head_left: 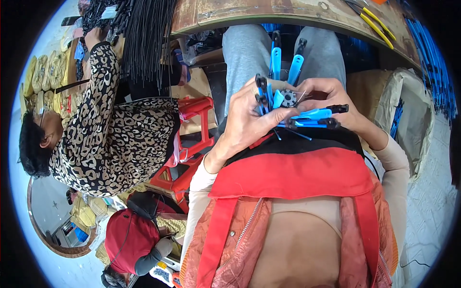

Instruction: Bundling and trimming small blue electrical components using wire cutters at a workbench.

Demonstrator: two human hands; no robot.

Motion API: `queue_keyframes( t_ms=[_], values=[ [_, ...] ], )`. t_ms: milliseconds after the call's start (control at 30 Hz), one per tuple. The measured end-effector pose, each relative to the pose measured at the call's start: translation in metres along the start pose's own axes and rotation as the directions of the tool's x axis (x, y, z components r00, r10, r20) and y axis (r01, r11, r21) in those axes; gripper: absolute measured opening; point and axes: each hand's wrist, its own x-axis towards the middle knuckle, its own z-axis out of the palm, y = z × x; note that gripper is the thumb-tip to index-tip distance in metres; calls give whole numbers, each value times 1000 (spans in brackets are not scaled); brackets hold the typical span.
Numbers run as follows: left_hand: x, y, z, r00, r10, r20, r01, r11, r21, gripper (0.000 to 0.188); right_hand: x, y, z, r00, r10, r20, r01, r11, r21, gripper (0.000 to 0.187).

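The small black hub sits between my two grips, blue ribs with black tips fanning out from it. My left hand is clenched round the ribs to keep the fan from splaying — my right hand pinches the hub's far side, steadying it above my lap, the wooden bench just beyond.

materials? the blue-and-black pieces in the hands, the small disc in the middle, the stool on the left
Blue-and-black pieces: look like moulded plastic, semi-gloss blue bodies with matte black tips. Toothed disc: dark grey with a dull sheen, metal or hard plastic; unclear which. Red stool: glossy one-colour moulded plastic, judging by its ribbed frame. Both hands, left hand and right hand, hold the bundle.
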Motion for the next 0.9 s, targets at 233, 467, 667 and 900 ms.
queue_keyframes(
  t_ms=[233, 467, 667, 900],
  values=[
    [13, -1, 8, 913, 387, -126, -326, 881, 343, 23, 10, -7, 2, 998, -1, -62, -8, 989, -149, 12],
    [22, 5, -11, 979, -186, 89, 199, 963, -179, 20, 0, -9, -10, 988, 105, -110, -127, 969, -214, 19],
    [27, 9, -12, 931, -340, 132, 362, 906, -217, 20, 0, -44, -85, 833, -475, -284, 64, 592, -803, 14],
    [38, -6, -5, 986, -128, 110, 137, 987, -81, 16, -1, -41, -213, 732, -627, -268, -320, 31, -947, 43]
  ],
)
